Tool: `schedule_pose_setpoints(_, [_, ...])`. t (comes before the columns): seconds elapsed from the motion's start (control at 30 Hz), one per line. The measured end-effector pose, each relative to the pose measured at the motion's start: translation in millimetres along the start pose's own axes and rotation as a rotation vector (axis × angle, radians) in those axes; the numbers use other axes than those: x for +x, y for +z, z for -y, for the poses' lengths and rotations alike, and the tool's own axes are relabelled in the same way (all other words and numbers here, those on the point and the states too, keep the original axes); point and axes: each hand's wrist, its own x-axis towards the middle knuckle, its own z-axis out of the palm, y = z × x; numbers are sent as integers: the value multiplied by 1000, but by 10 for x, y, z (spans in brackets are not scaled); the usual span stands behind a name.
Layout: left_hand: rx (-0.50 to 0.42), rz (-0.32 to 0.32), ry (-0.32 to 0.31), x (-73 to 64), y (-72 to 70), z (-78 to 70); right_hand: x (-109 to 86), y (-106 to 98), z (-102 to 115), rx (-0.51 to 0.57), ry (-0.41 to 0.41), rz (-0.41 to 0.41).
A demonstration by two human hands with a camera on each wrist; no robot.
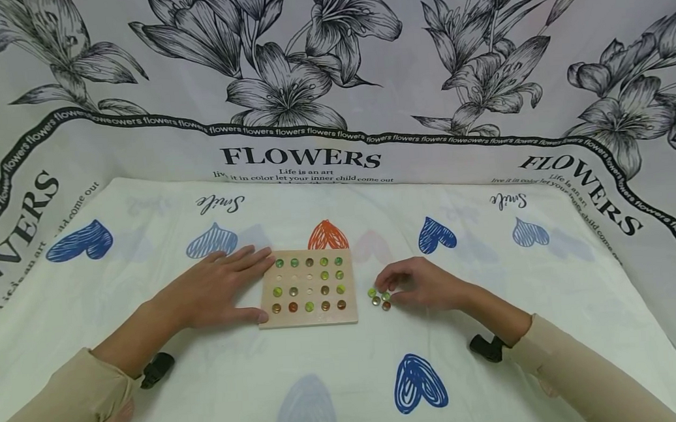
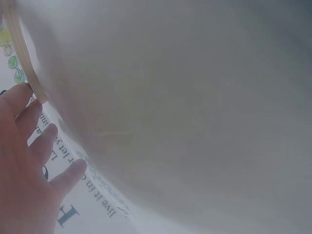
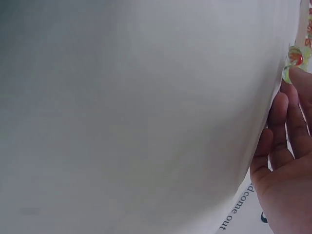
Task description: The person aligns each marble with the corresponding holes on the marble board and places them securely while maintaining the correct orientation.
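A pale wooden board (image 1: 347, 292) with rows of round hollows lies flat on the cloth. Most hollows hold glass marbles in green, brown and amber; a few near the left and middle look bare. The left hand (image 1: 226, 289) rests along the board's left side, fingers extended at the upper corner and thumb on the lower one. Right of the board is a small cluster of loose marbles (image 1: 386, 305). Over that cluster the right hand (image 1: 422, 285) is curled, its thumb and a fingertip at a greenish marble (image 3: 286, 74), apparently pinching it.
A white cloth (image 1: 210, 403) printed with blue and red hearts covers the surface. Behind it rises a white fabric (image 1: 378, 113) with black flower drawings and lettering. Dark wrist cameras (image 1: 157, 370) sit under both forearms.
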Motion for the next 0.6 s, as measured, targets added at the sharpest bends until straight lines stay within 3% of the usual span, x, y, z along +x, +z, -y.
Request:
schedule_pose_setpoints(0.33, [4,0,-2,1,-2,0,18,1,49,-40,-6,-11])
schedule_pose_setpoints(0.6, [1,-6,7,0,13,7,90,-30,111,-87,-43,-67])
